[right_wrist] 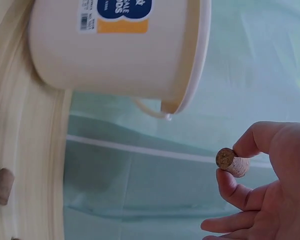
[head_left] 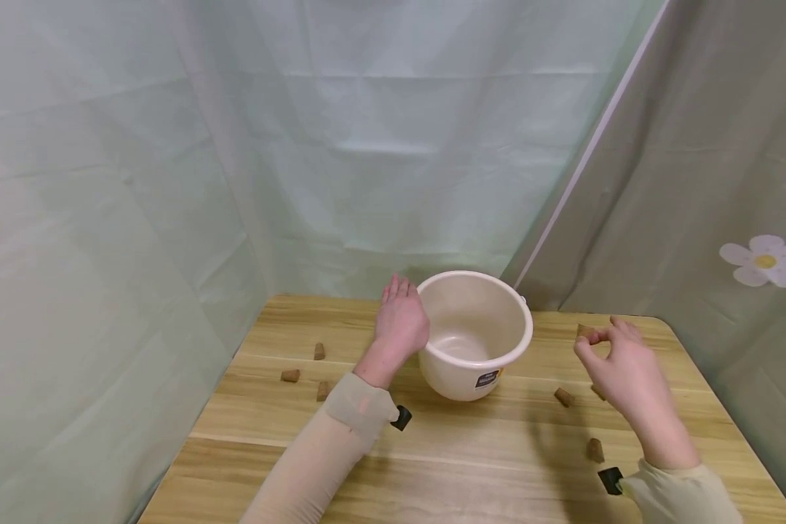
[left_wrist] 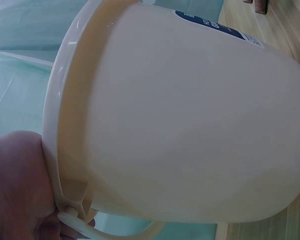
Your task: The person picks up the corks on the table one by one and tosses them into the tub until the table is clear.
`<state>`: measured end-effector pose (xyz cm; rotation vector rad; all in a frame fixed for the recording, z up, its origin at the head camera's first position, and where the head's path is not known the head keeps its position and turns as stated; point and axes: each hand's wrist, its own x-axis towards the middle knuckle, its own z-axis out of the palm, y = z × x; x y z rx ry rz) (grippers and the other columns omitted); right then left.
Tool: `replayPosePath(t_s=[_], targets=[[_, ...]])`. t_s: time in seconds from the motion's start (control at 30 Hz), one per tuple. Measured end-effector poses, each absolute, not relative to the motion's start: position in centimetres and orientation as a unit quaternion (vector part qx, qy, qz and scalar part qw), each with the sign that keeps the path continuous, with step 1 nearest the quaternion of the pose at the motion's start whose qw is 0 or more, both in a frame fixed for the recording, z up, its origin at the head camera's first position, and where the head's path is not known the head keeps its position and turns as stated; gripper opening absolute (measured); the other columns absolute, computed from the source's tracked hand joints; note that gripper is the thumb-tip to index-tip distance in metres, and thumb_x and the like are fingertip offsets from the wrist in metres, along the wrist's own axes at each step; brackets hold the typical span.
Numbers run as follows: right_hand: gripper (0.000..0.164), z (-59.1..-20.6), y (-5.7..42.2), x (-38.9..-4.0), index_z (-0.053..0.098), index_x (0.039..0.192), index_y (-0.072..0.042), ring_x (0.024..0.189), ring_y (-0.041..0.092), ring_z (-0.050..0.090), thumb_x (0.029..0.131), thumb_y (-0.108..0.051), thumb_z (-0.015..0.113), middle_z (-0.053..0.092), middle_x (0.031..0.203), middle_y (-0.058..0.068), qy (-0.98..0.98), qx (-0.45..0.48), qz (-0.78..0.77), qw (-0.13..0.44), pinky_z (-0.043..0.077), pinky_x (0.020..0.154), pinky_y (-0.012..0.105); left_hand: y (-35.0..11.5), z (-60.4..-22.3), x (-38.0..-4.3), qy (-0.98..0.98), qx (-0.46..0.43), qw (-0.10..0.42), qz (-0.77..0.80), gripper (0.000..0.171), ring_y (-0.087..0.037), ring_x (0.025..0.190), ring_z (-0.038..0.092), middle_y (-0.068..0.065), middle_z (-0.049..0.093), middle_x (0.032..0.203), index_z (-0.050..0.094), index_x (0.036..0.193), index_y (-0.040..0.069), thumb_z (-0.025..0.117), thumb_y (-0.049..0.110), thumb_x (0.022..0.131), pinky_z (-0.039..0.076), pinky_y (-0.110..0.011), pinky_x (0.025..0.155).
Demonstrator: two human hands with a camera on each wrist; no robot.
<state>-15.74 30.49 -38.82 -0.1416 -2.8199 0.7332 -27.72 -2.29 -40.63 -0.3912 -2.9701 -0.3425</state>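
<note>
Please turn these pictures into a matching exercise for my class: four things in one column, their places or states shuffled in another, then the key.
Things
1. Left hand
2. Right hand
3. Bucket
4. Printed flowers

Places and states
A. Pinching a cork
B. On the curtain at the right
C. Touching the bucket
D. Standing upright on the table

Pairs: 1-C, 2-A, 3-D, 4-B

Small curtained-off nook; whether home, lab or office lay beyond could not be told. Pale green sheeting point(head_left: 367, 160), fold-creased, hung behind and to the left. Grey-brown curtain point(head_left: 681, 167), printed with white, yellow-centred flowers point(head_left: 765, 260), closed the right. Wood-grain table point(head_left: 458, 473), round-cornered, stood close against both.
</note>
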Motion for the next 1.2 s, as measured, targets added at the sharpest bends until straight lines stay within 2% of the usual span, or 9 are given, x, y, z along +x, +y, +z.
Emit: replayPosePath(t_s=[0.2, 0.53, 1.2], targets=[[0.041, -38.1, 29.2, -16.2, 0.066, 0.106, -0.003, 0.151, 0.058, 0.030, 0.108, -0.041, 0.051, 0.037, 0.160, 0.040, -0.960, -0.039, 0.251, 0.120, 0.035, 0.111, 0.078, -2.2, -40.6, -27.8, -0.982, -0.131, 0.068, -0.115, 0.054, -0.042, 0.161, 0.021, -0.028, 0.037, 0.166, 0.041, 0.156, -0.013, 0.044, 0.010, 0.108, 0.017, -0.049, 0.132], [0.037, -37.4, 26.8, -16.9, 0.066, 0.108, -0.003, 0.154, 0.057, 0.026, 0.107, -0.038, 0.055, 0.033, 0.163, 0.038, -0.956, -0.021, 0.267, 0.117, 0.030, 0.115, 0.078, -2.2, -40.7, -27.9, -0.983, -0.128, 0.067, -0.110, 0.054, -0.042, 0.161, 0.020, -0.028, 0.037, 0.166, 0.042, 0.157, -0.013, 0.045, 0.010, 0.107, 0.018, -0.049, 0.132], [0.026, -37.6, 23.3, -18.8, 0.067, 0.103, -0.007, 0.156, 0.053, 0.025, 0.102, -0.032, 0.059, 0.034, 0.165, 0.035, -0.954, 0.013, 0.278, 0.107, 0.030, 0.119, 0.074, -2.3, -40.8, -28.0, -0.983, -0.128, 0.063, -0.114, 0.053, -0.041, 0.161, 0.020, -0.027, 0.037, 0.166, 0.042, 0.156, -0.013, 0.042, 0.010, 0.108, 0.018, -0.049, 0.132]])
